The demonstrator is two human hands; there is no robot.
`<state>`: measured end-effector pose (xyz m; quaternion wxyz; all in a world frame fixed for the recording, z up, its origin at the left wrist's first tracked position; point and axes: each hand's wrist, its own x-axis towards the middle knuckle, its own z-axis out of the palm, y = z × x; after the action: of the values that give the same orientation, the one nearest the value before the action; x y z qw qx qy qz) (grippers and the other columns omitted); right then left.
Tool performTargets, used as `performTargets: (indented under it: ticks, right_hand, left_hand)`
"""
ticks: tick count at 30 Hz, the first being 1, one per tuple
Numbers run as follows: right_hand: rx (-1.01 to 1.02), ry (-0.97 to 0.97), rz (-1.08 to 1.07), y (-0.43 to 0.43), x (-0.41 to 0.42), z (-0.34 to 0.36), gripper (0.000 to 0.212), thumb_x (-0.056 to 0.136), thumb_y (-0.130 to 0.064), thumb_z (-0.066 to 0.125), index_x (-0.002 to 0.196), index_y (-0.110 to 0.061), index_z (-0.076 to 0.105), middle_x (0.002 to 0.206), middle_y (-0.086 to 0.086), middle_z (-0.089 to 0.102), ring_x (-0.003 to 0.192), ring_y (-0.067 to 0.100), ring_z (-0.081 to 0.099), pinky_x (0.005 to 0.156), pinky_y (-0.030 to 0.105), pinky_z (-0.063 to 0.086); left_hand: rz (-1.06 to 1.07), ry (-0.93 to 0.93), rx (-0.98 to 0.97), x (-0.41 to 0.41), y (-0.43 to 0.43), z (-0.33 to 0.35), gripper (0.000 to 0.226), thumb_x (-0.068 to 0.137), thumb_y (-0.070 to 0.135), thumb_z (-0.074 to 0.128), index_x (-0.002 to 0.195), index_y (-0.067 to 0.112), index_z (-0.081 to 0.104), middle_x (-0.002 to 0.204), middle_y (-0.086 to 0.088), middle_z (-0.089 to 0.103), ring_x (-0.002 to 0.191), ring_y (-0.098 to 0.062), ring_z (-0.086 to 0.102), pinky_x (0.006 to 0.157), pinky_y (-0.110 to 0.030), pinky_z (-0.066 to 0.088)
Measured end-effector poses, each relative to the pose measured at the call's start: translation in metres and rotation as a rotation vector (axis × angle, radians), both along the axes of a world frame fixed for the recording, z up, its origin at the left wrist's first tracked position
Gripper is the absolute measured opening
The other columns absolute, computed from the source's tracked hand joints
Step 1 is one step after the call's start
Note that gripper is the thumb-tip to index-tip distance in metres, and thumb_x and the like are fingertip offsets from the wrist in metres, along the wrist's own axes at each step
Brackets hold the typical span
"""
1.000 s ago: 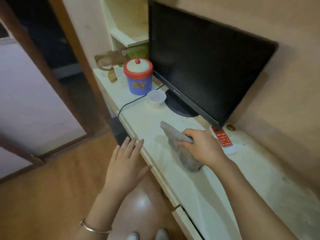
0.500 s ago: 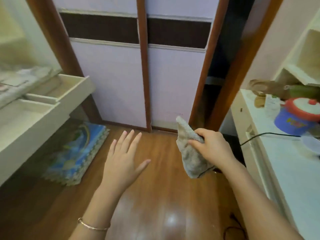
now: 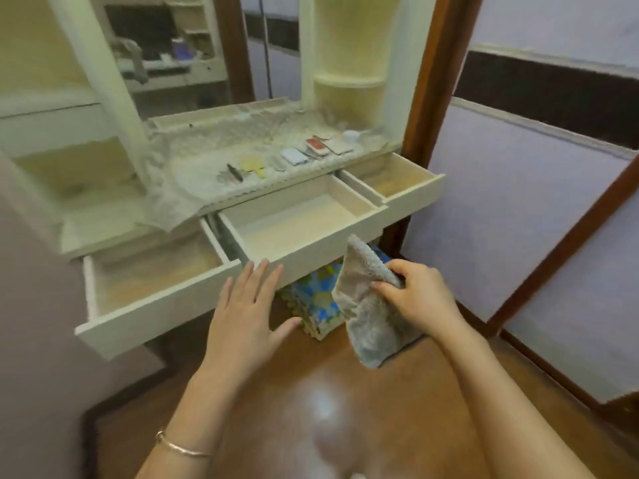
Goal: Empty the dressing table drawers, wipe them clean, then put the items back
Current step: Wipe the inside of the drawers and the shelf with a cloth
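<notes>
Facing the cream-painted dressing bench (image 3: 221, 202), the person has three shallow cream wooden drawers pulled out side by side below its front edge: the left drawer (image 3: 152, 281) juts furthest, the middle drawer (image 3: 297, 223) sits a little further back, and the right drawer (image 3: 397, 181) is the least extended. All three show bare pale floors inside. Narrow gaps separate their side walls, and each front panel stands clear over the brown wooden floor (image 3: 311, 409), with open room between the drawers and the person.

The right hand (image 3: 418, 299) is closed on a grey fluffy cleaning cloth (image 3: 370, 312), pinching it near its middle. The cloth hangs in the air in front of and below the middle drawer's front, touching no furniture; its long axis runs nearly vertical, one corner pointing up toward that drawer's front and the wider end drooping toward the floor.

The left hand (image 3: 245, 319) is empty, palm down with fingers spread, its fingertips just before the middle drawer's front near the gap with the left drawer; whether they touch is unclear.

On the bench top, over a pale lace-like cover (image 3: 207, 150), small items (image 3: 294, 155) lie in a row along the front edge, blurred. A blue patterned mat (image 3: 318, 302) lies on the floor under the drawers.
</notes>
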<state>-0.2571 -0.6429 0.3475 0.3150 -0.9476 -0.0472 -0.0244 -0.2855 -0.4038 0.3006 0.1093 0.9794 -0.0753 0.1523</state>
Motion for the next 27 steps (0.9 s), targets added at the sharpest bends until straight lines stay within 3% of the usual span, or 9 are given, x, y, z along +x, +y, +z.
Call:
performTargets:
  ticks: [4, 10, 14, 18, 24, 27]
  right_hand:
    - [0.003, -0.013, 0.190, 0.061, 0.067, -0.004, 0.010, 0.087, -0.032, 0.059, 0.078, -0.033, 0.054, 0.068, -0.013, 0.055, 0.073, 0.013, 0.054, 0.059, 0.032, 0.041]
    - [0.052, 0.001, 0.400, 0.140, 0.174, -0.009, 0.010, 0.086, -0.025, 0.060, 0.077, -0.021, 0.061, 0.069, -0.004, 0.060, 0.067, 0.013, 0.055, 0.057, 0.028, 0.041]
    - [0.027, 0.003, 0.539, 0.195, 0.238, -0.005, 0.013, 0.086, -0.027, 0.060, 0.080, -0.016, 0.064, 0.072, 0.002, 0.064, 0.069, 0.016, 0.057, 0.061, 0.033, 0.045]
    - [0.037, 0.015, 0.661, 0.242, 0.278, -0.002, 0.018, 0.086, -0.026, 0.060, 0.069, -0.028, 0.056, 0.063, -0.007, 0.055, 0.063, 0.012, 0.051, 0.056, 0.030, 0.039]
    - [0.049, 0.020, 0.775, 0.307, 0.309, -0.007, 0.012, 0.085, -0.022, 0.061, 0.074, -0.020, 0.057, 0.059, -0.011, 0.050, 0.060, 0.008, 0.047, 0.051, 0.018, 0.030]
    - [0.050, 0.017, 0.803, 0.341, 0.312, -0.011, 0.015, 0.085, -0.023, 0.062, 0.071, -0.019, 0.056, 0.057, -0.010, 0.050, 0.057, 0.001, 0.045, 0.049, 0.015, 0.029]
  left_hand:
    - [0.149, 0.011, -0.020, 0.027, 0.048, -0.005, 0.078, 0.084, 0.061, 0.044, 0.145, 0.030, 0.008, 0.155, 0.004, 0.007, 0.141, -0.013, -0.004, 0.109, -0.031, -0.010]
    - [0.387, 0.043, -0.047, 0.086, 0.101, -0.011, 0.080, 0.083, 0.064, 0.043, 0.145, 0.030, 0.007, 0.155, 0.004, 0.004, 0.141, -0.013, -0.006, 0.109, -0.031, -0.011]
    - [0.532, 0.052, -0.035, 0.121, 0.132, -0.009, 0.079, 0.077, 0.067, 0.032, 0.144, 0.026, 0.023, 0.152, -0.001, 0.023, 0.141, -0.017, 0.011, 0.112, -0.036, 0.004]
    - [0.661, 0.122, -0.053, 0.141, 0.159, -0.005, 0.078, 0.085, 0.062, 0.039, 0.145, 0.029, 0.002, 0.155, 0.004, -0.001, 0.141, -0.012, -0.010, 0.112, -0.032, -0.009]
    - [0.799, 0.201, -0.072, 0.153, 0.207, -0.014, 0.093, 0.063, 0.076, 0.003, 0.144, 0.033, -0.005, 0.154, 0.008, -0.006, 0.134, -0.004, -0.020, 0.109, -0.029, -0.013]
    - [0.804, 0.250, -0.268, 0.160, 0.230, -0.027, 0.091, 0.070, 0.081, 0.021, 0.144, 0.034, 0.000, 0.154, 0.010, -0.003, 0.138, -0.004, -0.012, 0.111, -0.029, -0.005]
